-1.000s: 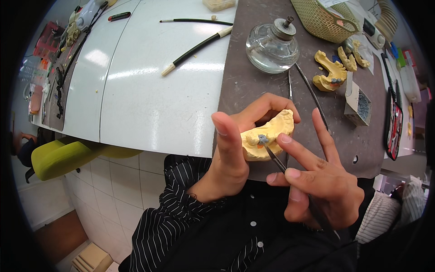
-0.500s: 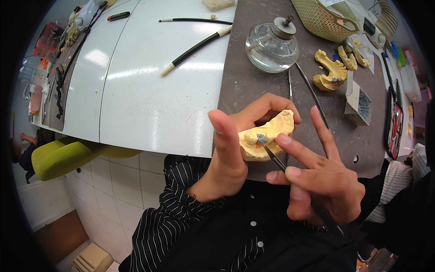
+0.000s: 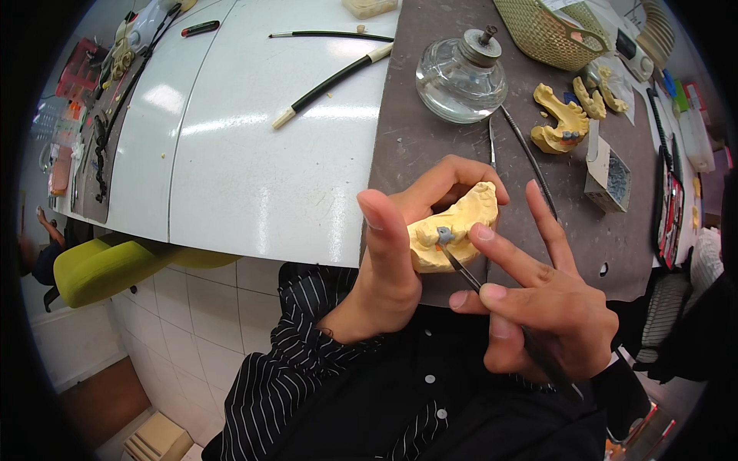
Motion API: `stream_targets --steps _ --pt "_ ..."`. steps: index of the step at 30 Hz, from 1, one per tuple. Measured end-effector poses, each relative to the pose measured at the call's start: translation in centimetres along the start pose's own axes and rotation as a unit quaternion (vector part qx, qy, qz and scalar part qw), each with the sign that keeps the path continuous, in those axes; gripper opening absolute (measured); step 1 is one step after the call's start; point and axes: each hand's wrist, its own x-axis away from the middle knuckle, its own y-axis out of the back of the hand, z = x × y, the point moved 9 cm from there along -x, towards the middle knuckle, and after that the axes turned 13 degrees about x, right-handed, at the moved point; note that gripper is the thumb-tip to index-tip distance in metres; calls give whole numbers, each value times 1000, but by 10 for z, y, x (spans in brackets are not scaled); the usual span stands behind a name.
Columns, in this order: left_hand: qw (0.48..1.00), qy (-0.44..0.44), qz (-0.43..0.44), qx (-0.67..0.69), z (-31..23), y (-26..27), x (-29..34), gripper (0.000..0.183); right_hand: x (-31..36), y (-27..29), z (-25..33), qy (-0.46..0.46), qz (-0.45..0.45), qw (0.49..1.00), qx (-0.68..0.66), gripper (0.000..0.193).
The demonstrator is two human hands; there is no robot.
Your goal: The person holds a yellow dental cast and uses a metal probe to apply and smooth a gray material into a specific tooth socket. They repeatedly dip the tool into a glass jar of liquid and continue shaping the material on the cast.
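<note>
My left hand [image 3: 400, 246] is closed around a yellow plaster dental model [image 3: 475, 211], its thumb sticking up at the model's left end. A small grey-blue wax tooth [image 3: 444, 235] sits on the model's near side, with a bit of orange just below it. In my right hand [image 3: 546, 307] is a thin dark metal carving tool [image 3: 463, 269], gripped between thumb and fingers. The tool's tip touches the lower edge of the wax tooth. My right index fingertip rests at the model's right part, and another finger stretches out over the mat.
A glass spirit burner [image 3: 461, 81] stands beyond the model. Another plaster model [image 3: 565, 119] and an open box of blue-grey wax [image 3: 609, 180] lie right, near a woven basket [image 3: 550, 34]. Slim tools [image 3: 530, 161] rest on the brown mat [image 3: 400, 146]; a black-handled tool [image 3: 330, 86] lies left.
The model has tipped slightly in my left hand, and the tool's tip has shifted a little with it. My right hand has hardly moved. A person at the far left has moved an arm.
</note>
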Motion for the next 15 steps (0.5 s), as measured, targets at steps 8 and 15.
stream_targets --steps 8,15 --pt "996 -22 77 -48 -5 -5 -2 106 0 5 1 -1 -45 999 -26 12" --pt "998 -46 -3 -45 -7 -2 -1 113 -1 3 2 3 -45 999 -24 11"
